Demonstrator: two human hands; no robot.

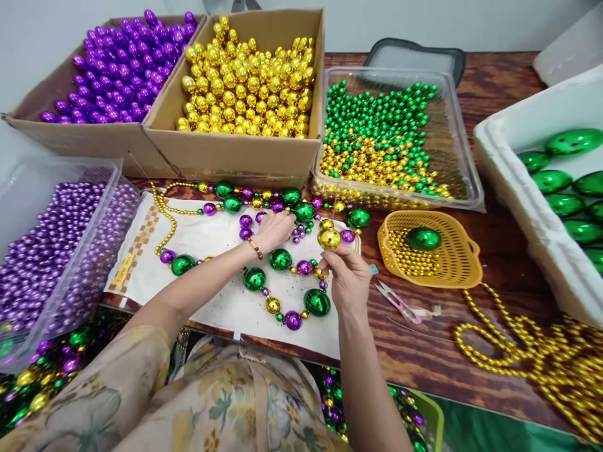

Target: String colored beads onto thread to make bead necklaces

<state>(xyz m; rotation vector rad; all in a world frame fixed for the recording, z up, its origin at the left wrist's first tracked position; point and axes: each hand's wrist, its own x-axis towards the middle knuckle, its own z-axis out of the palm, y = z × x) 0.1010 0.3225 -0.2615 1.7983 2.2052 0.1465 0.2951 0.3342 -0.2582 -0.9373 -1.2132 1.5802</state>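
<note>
My right hand (347, 276) pinches a large gold bead (328, 238) at its fingertips, raised just above a white cloth (207, 235). My left hand (274, 229) reaches forward over the cloth, fingers curled down onto the string of purple, green and gold beads (264, 263) that loops across it. What its fingers grip is hidden. A beaded bracelet sits on my left wrist.
Cardboard boxes of purple beads (125, 66) and gold beads (247, 78) stand at the back. A clear tray of green and gold beads (386, 138), a tub of purple beads (51, 251), a yellow basket (431, 248), small snips (396, 301), gold strands (532, 351) and a white box of green ornaments (560, 188) surround the cloth.
</note>
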